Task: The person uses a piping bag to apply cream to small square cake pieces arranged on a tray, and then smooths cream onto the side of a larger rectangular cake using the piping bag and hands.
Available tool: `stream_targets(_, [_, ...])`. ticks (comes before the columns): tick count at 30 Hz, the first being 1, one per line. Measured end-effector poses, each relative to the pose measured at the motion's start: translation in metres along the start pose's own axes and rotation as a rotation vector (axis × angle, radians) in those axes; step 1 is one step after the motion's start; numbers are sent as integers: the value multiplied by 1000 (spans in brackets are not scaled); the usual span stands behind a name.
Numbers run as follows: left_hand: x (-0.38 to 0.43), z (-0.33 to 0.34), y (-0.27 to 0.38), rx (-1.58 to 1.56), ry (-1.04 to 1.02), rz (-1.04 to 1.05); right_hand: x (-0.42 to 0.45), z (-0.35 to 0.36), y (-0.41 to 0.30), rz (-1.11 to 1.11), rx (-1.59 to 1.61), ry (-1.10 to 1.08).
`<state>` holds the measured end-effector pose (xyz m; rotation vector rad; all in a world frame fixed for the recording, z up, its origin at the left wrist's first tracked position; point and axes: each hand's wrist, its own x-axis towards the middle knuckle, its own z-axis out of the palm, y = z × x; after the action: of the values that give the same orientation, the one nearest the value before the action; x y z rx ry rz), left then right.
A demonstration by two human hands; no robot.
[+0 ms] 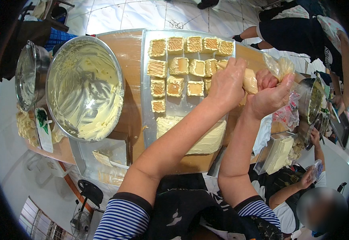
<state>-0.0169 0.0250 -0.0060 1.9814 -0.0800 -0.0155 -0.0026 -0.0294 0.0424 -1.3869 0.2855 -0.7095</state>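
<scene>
My left hand [229,80] is closed around the front of a plastic piping bag [250,80] filled with light tan filling. The fist of my right hand [270,90] grips the bag's back part, and its gathered plastic end sticks up past the fingers. The bag's tip points left at a small frosted cake square [211,66], partly hidden by my left hand. Several such squares stand in rows on a metal tray [179,106]; some bear wavy tan lines on top, others a smooth tan centre. A cream-coated cake block [206,138] lies nearer me, partly behind my left forearm.
A large steel mixing bowl [84,87] smeared with pale cream stands left of the tray, beside a smaller metal bowl [32,76]. A metal pan [102,159] sits at the near left. At right are a plastic bag [287,109], another frosted block [279,156] and other people.
</scene>
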Motion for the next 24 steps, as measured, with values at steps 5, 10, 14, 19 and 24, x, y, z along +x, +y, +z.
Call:
stream_targets(5, [0, 0, 1, 31, 10, 30, 2, -6, 0, 12, 9, -1])
stream_targets(10, [-2, -3, 4, 67, 6, 45, 0, -10, 1, 14, 22, -41])
stream_targets(14, [-4, -5, 6, 71, -5, 17, 0, -10, -2, 22, -10, -43])
stream_targets(19, [-7, -5, 6, 71, 10, 19, -3, -9, -3, 35, -5, -23])
stream_targets(24, [-11, -5, 8, 81, 12, 17, -7, -4, -9, 19, -24, 17])
